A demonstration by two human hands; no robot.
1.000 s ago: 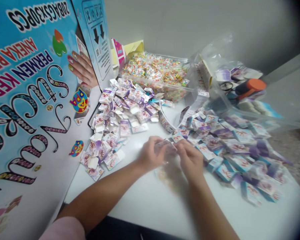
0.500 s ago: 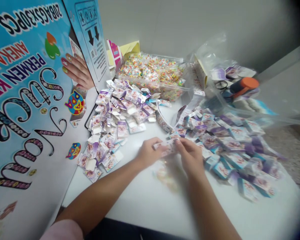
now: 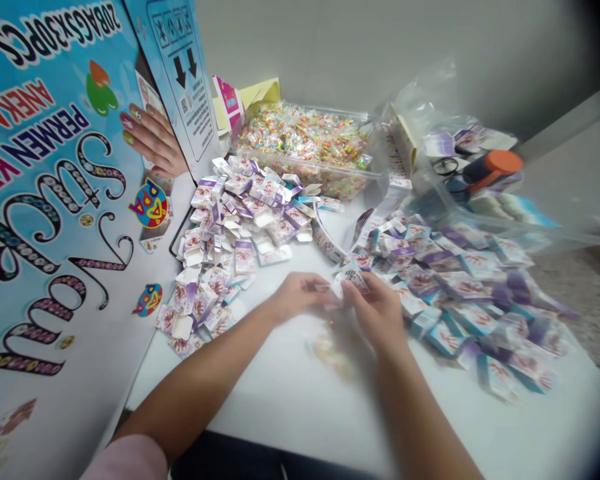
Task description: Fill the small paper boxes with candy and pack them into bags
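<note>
**Small box held over a crowded bench: spill and mix-up risks**

White bench against a grey wall, loaded on three sides. Both hands meet at its middle. The left hand and right hand pinch one small box between them, just above the bench; fingers of both are closed on it. Motion blur hides whether its flaps are open.

Risks, as judged:
- The box is light and held only at the fingertips; a slip would drop it among the right pile, where it could not be told from the others.
- The left pile holds boxes with open flaps. The two piles lie near each other, and a sweep of a forearm could mix them.
- A faint cluster of small pieces lies under the wrists; a sleeve or arm could scatter it.
- The candy tub stands full to the rim behind the piles; a knock could spill it.

Writing: the big carton at left, seen upside down, reads "20BAGSX30PCS", "PERMEN" and "ANEKA", with large script partly cut off. Its flap carries two arrows. Print on the boxes is too small to read.
</note>
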